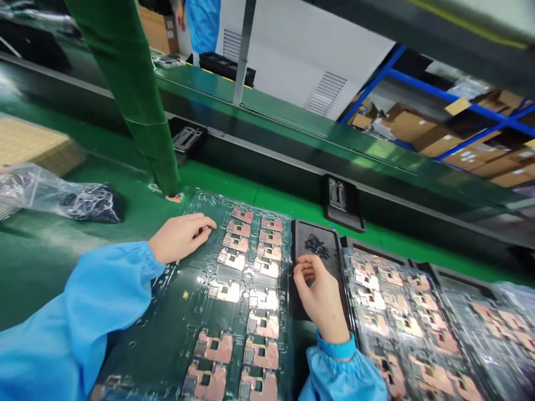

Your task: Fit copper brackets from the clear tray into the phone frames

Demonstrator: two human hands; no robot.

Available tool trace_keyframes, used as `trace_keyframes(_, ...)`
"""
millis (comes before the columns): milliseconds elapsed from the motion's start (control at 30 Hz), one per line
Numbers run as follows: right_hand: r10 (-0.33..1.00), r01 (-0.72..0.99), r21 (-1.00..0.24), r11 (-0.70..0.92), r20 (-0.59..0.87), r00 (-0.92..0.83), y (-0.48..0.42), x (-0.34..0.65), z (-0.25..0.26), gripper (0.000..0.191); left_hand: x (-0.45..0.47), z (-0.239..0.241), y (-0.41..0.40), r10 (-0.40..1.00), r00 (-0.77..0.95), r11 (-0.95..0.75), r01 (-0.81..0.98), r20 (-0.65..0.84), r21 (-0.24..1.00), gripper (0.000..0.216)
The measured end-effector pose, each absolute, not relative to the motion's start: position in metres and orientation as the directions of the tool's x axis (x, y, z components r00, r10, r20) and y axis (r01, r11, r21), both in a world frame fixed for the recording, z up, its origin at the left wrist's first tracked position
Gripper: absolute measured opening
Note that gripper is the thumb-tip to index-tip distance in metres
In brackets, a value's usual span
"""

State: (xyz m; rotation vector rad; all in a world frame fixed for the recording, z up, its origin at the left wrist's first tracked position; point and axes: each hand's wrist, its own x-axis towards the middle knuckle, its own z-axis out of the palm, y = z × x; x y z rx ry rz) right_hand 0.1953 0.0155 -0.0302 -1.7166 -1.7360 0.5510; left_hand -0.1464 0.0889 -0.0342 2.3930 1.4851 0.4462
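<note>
Head view: a worker in pale blue sleeves bends over a green counter (42, 262) on an assembly line. The left hand (179, 236) rests on a clear moulded tray (167, 334). Its fingers (204, 225) are loosely curled and lie flat on the plastic, gripping nothing. Their tips are just beside the top of two columns of copper-coloured parts (234, 242) seated in the tray's pockets.

The right hand (320, 295) hovers over a small black tray (301, 234) that lies against the clear tray's right edge. Its fingers (305, 273) are bent, with thumb and forefinger drawn together in a pinch; whether anything is held between them cannot be told. A little heap of small dark pieces (316, 245) sits in the black tray just beyond the fingertips.

To the right, further clear trays (401, 312) loaded with the same copper-coloured parts overlap one another along the counter. At far left a crumpled plastic bag (54, 195) with dark contents lies near a green post (129, 83) that stands on the counter.

Beyond the counter runs a green conveyor (292, 120), with two black holders (341, 201) set along its near rail. Cardboard boxes (418, 131) fill blue racking in the background. Another person in a blue coat (203, 22) stands at the top of the frame.
</note>
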Motion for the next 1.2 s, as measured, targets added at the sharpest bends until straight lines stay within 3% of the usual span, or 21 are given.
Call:
trace_keyframes(167, 0.986, 0.728, -0.680, 0.081, 0.161, 0.040, 0.017, 0.200, -0.031, 0.013, -0.110, -0.018, 0.098, 0.862, 0.501, -0.483, 0.771, 0.074, 0.416, 0.033)
trace_keyframes(367, 0.983, 0.740, -0.667, 0.087, 0.180, 0.047, 0.013, 0.201, -0.028, 0.012, -0.120, -0.017, 0.032, 0.796, 0.604, -0.510, 0.713, -0.051, 0.482, 0.030)
trace_keyframes(567, 0.985, 0.704, -0.689, 0.171, 0.144, -0.098, 0.007, 0.184, -0.022, 0.010, -0.123, -0.028, -0.011, 0.767, 0.640, -0.590, 0.733, -0.049, 0.339, 0.032)
trace_keyframes(767, 0.976, 0.661, -0.721, 0.209, 0.116, -0.181, 0.002, 0.174, -0.021, 0.009, -0.120, -0.022, -0.048, 0.736, 0.676, -0.625, 0.694, -0.025, 0.357, 0.030)
trace_keyframes(967, 0.952, 0.513, -0.837, 0.188, 0.026, -0.306, -0.008, 0.157, -0.013, 0.007, -0.118, -0.031, -0.081, 0.735, 0.677, -0.653, 0.715, -0.016, 0.250, 0.020)
trace_keyframes(1100, 0.873, 0.328, -0.938, 0.108, -0.069, -0.483, -0.018, 0.140, -0.009, 0.010, -0.117, -0.031, -0.076, 0.775, 0.632, -0.537, 0.683, -0.032, 0.495, 0.017)
trace_keyframes(1200, 0.808, 0.227, -0.974, 0.006, -0.129, -0.575, -0.024, 0.131, -0.008, 0.015, -0.116, -0.022, -0.066, 0.851, 0.517, -0.296, 0.620, -0.095, 0.727, 0.014)
